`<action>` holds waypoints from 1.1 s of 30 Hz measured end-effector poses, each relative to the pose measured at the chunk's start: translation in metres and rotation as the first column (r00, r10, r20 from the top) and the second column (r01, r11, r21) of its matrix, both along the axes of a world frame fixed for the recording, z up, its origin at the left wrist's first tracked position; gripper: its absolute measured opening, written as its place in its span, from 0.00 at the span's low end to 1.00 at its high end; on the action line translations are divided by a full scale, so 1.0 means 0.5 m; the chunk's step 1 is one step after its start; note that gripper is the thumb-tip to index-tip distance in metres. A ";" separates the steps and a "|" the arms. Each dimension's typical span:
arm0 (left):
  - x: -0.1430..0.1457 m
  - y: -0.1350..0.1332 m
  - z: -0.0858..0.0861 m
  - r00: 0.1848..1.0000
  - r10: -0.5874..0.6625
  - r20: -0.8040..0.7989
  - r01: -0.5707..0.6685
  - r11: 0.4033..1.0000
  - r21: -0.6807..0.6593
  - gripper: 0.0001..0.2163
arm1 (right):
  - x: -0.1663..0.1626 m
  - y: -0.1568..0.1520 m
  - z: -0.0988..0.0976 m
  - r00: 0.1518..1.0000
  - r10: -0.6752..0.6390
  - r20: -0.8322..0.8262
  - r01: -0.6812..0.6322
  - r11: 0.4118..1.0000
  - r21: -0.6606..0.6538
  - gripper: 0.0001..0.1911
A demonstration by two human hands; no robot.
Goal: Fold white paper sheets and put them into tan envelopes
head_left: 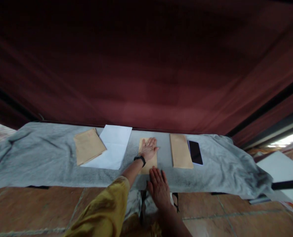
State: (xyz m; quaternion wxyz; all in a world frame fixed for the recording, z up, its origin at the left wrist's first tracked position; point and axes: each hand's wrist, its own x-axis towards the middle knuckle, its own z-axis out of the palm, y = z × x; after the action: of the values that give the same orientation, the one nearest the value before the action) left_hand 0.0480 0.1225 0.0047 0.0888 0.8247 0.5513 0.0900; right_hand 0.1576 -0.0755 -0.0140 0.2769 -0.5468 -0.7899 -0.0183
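Head cam, clock centred on brown paper strip (150,164), lying on cloth-topped counter (213,174). Left hand (149,150) palm-down on strip, fingers slightly apart, gripping nothing; right hand (158,186) flat at 5 o'clock, no grip either. Imo press evenly, left anchoring, or strip could skid on soft, plushy-looking top. Squarish brown stack (89,146) plus smooth white paper (115,144) at 9, oblong brown pack (181,151) plus glossy phone (196,152) at 3.

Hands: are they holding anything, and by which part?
Nothing is gripped: the left hand lies flat on the middle brown paper; the right hand rests by its near edge.
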 end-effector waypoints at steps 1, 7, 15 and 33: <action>-0.001 -0.003 -0.002 1.000 -0.010 0.011 0.010 1.000 0.012 0.28 | 0.002 0.000 0.001 1.000 0.011 -0.006 -0.011 1.000 -0.020 0.27; -0.022 -0.055 -0.019 0.990 -0.124 0.062 0.118 0.989 0.089 0.25 | 0.005 -0.007 0.010 0.998 0.037 -0.056 -0.043 0.991 -0.123 0.28; -0.044 -0.123 -0.020 0.978 -0.207 0.030 0.204 0.976 0.077 0.24 | 0.008 -0.011 0.010 0.995 0.045 -0.084 -0.056 0.989 -0.135 0.24; -0.122 -0.303 0.021 0.901 -0.424 0.089 0.421 0.906 0.047 0.27 | 0.012 -0.013 -0.001 0.980 -0.018 -0.196 -0.014 0.986 -0.164 0.24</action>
State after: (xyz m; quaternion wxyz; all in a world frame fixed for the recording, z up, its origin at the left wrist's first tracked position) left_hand -0.0131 -0.0288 0.0150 0.1221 0.9202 0.3534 0.1159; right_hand 0.1638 -0.0822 -0.0147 0.3076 -0.5678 -0.7569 0.1008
